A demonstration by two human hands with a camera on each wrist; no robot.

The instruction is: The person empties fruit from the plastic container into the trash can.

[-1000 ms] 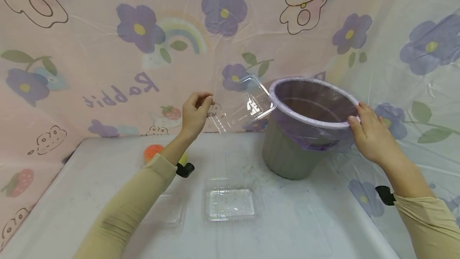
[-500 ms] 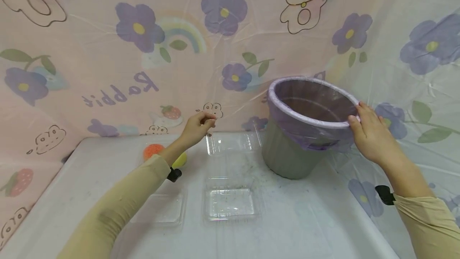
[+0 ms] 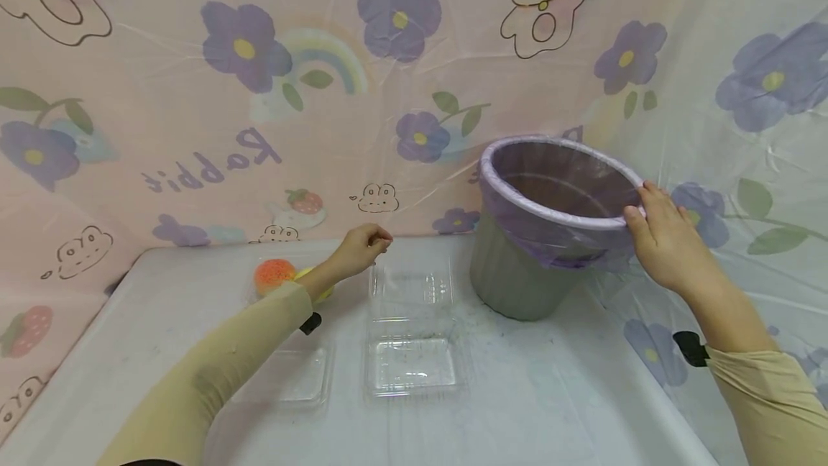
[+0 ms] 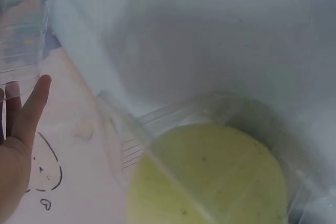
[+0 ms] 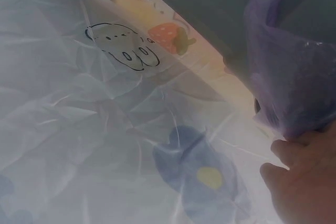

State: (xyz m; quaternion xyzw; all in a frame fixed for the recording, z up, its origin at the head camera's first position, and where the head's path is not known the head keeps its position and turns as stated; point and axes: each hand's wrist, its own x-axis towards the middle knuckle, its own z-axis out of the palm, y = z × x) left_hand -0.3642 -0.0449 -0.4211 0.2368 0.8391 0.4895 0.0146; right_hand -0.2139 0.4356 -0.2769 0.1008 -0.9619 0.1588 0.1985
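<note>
My left hand (image 3: 362, 249) pinches the near-left corner area of a clear plastic lid (image 3: 417, 288), low over the table behind an open clear plastic box (image 3: 414, 365). In the left wrist view, the plastic (image 4: 23, 51) overlaps the fingers and the thumb stands beside its edge. My right hand (image 3: 669, 239) grips the right side of the rim of a grey trash can (image 3: 511, 272) lined with a purple bag (image 3: 556, 250). Its fingers are against the bag in the right wrist view. The inside of the can shows only partly.
An orange-red ball (image 3: 273, 277) and a yellow ball (image 4: 210, 177) sit in clear plastic at the table's back left, partly behind my left forearm. Another clear box (image 3: 291, 376) lies front left. A printed curtain (image 3: 323, 121) encloses the white table (image 3: 517, 394).
My left hand has come down from beside the trash can, lowering the clear lid from mid-air to just behind the front box. My right hand stays on the can's rim.
</note>
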